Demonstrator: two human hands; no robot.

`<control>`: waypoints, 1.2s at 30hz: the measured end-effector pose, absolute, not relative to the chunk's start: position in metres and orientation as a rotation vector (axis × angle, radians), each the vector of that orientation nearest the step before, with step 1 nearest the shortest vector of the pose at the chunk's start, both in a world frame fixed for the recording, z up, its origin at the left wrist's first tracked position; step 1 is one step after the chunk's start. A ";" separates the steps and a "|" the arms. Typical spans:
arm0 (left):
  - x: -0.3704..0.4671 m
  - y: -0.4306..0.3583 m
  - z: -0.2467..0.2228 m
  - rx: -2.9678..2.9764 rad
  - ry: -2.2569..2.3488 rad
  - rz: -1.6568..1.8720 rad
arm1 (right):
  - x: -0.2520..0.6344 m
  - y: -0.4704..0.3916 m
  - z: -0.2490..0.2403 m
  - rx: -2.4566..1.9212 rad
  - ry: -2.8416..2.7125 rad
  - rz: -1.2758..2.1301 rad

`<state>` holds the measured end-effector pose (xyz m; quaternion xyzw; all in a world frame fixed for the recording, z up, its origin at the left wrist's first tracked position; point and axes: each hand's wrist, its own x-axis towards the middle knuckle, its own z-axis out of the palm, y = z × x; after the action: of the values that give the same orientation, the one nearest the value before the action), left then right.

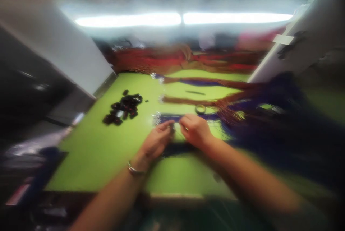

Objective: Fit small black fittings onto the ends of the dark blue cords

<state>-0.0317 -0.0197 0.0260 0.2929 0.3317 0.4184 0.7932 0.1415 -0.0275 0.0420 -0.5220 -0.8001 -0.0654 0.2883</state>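
Observation:
My left hand (159, 139), with a bracelet (134, 169) at its wrist, is closed in a pinch at the middle of the green table. Something small and dark shows at its fingertips, too blurred to name. Just to the right, my right hand (196, 130) is also closed, thumb against fingers; what it pinches is hidden. Both hands are in front of a blue wire bundle (175, 118) with whitish connectors (156, 118) at its left end. Another dark blue wire bundle (178, 149) lies below them, partly covered by my hands.
Black parts (122, 109) lie piled on the green table (88, 159). Beyond my hands are a tape roll (200, 109), a thin dark stick (195, 92) and brown wire bundles (185, 100). Blue wires (258, 144) spread right. Another person's hand (185, 52) touches red wires (151, 58).

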 end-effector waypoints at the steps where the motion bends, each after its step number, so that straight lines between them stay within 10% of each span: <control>1: -0.032 -0.020 0.027 0.630 0.716 0.899 | 0.141 -0.028 0.042 -1.381 -2.147 -0.218; 14: -0.031 -0.023 0.032 0.668 0.786 0.884 | 0.144 -0.031 0.043 -1.098 -2.273 -0.541; 25: -0.025 -0.027 0.040 0.700 0.820 0.902 | 0.141 -0.032 0.030 -1.257 -2.114 0.071; 36: -0.025 -0.026 0.030 0.888 0.758 0.854 | 0.142 -0.031 0.025 -1.297 -2.269 -0.058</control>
<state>-0.0254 -0.0264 0.0300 0.4064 0.3466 0.3907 0.7497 0.1419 -0.0311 0.0254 -0.4789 -0.8380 -0.0213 0.2605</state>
